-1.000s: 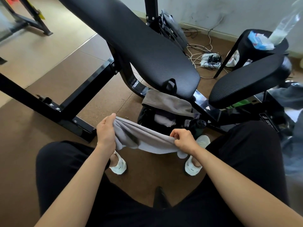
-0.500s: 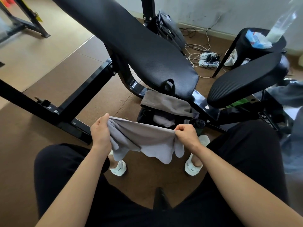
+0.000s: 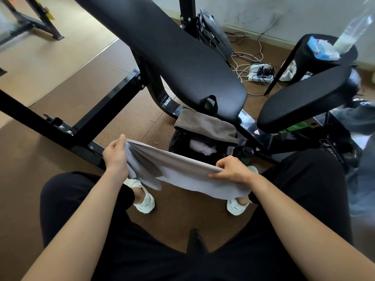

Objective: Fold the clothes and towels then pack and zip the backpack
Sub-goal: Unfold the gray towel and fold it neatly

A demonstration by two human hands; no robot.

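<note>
I hold a light grey towel (image 3: pixel 182 171) stretched between both hands above my knees. My left hand (image 3: pixel 115 157) pinches its left top corner, and my right hand (image 3: pixel 231 169) grips its right top edge. The cloth hangs down in loose folds below the held edge. Just beyond it, a black backpack (image 3: pixel 178 138) stands open on the floor under the bench, with white and dark clothing (image 3: pixel 203 146) inside. A darker grey towel (image 3: pixel 205 124) lies draped over the backpack's far rim.
A black padded weight bench (image 3: pixel 178 55) with its steel frame (image 3: pixel 105 110) crosses the view above the backpack. A second pad (image 3: pixel 304 100) and a black stool (image 3: pixel 316 55) with a bottle stand at the right. Cables and a power strip (image 3: pixel 259 74) lie on the brown floor.
My hands have moved apart and pulled the towel out wider. The hanging cloth has spread from a bunched strip into a longer flat band.
</note>
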